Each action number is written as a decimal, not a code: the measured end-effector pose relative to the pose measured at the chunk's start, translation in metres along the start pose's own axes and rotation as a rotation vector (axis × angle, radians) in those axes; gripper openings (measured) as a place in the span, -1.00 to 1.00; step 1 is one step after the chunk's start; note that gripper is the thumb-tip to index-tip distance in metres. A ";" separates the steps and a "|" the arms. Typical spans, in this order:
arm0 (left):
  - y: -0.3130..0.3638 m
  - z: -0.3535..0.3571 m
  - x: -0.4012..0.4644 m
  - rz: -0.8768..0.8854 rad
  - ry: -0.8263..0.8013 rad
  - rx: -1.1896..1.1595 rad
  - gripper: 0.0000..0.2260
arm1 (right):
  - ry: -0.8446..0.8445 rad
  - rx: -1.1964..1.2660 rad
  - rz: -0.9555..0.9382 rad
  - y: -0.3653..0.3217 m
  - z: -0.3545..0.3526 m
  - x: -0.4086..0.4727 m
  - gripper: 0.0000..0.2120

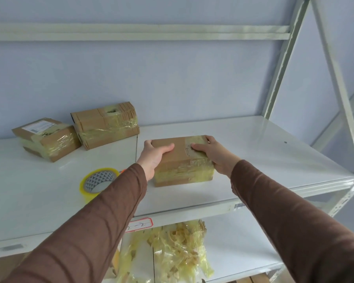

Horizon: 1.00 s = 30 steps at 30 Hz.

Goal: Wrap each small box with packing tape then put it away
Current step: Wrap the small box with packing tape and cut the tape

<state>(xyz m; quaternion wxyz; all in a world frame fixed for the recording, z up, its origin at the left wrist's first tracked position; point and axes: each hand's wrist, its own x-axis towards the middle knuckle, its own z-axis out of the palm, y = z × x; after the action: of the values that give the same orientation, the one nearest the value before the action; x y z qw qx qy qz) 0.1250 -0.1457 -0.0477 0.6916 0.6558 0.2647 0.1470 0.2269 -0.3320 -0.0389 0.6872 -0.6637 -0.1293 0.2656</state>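
Both hands clasp a small brown cardboard box wrapped in clear yellowish packing tape [182, 162] that sits on the white metal shelf [264, 152]. The left hand [154, 155] grips its left end, thumb lying across the top. The right hand [215, 155] grips the right end, thumb also on top. Near the left forearm lies a roll of yellowish packing tape [96, 183], partly hidden by the brown sleeve [102, 217]. Further left, toward the wall, two other taped cardboard boxes [47, 138] [106, 125] rest just beside each other. On the lower shelf lies a heap of crumpled used tape [172, 248].
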 end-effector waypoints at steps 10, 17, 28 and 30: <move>0.011 -0.008 -0.032 0.370 -0.072 -0.051 -0.89 | 0.093 0.078 -0.334 0.003 -0.013 -0.021 -0.95; 0.015 -0.011 -0.040 0.540 -0.155 0.478 -0.52 | 0.038 -0.255 -0.452 0.009 -0.015 -0.035 -0.54; 0.013 -0.006 -0.023 0.867 -0.194 1.201 -0.48 | 0.006 -1.301 -0.719 -0.004 -0.010 -0.036 -0.50; 0.014 -0.005 -0.026 0.849 -0.223 1.192 -0.48 | -0.002 -1.302 -0.705 -0.002 -0.012 -0.036 -0.49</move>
<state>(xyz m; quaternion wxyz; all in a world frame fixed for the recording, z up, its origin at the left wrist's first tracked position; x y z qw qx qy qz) 0.1030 -0.1542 -0.0293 0.1247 0.9771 -0.0487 0.1655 0.2040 -0.3613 -0.0312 0.1990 -0.8558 -0.4668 -0.1005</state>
